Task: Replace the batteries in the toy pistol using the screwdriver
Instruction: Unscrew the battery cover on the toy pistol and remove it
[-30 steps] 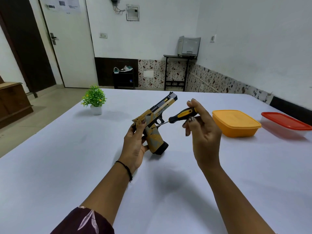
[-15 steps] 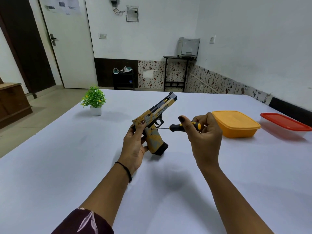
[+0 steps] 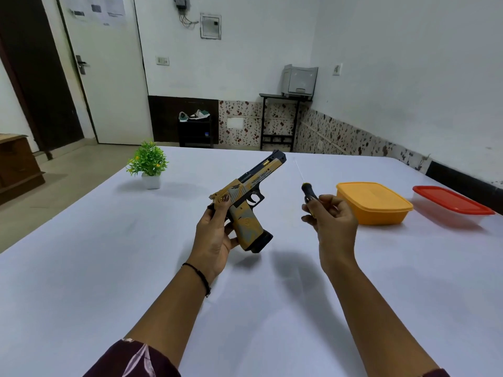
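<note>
My left hand (image 3: 215,235) grips the yellow and black toy pistol (image 3: 249,202) from behind, above the white table (image 3: 109,254). The muzzle points up and to the far right, and the grip's base points down towards me. To the right, my right hand (image 3: 330,224) holds the screwdriver (image 3: 309,195) by its black and yellow handle. The tool stands nearly upright, and its thin shaft reaches up and away. A clear gap separates the tool from the pistol.
A yellow lidded box (image 3: 374,202) sits just right of my right hand. Farther right lies a red-lidded container (image 3: 451,202). A small potted plant (image 3: 148,165) stands at the far left of the table.
The right hand has pulled the screwdriver away from the pistol's trigger area and swung it from pointing left to pointing up and away. The left hand keeps the pistol nearly still.
</note>
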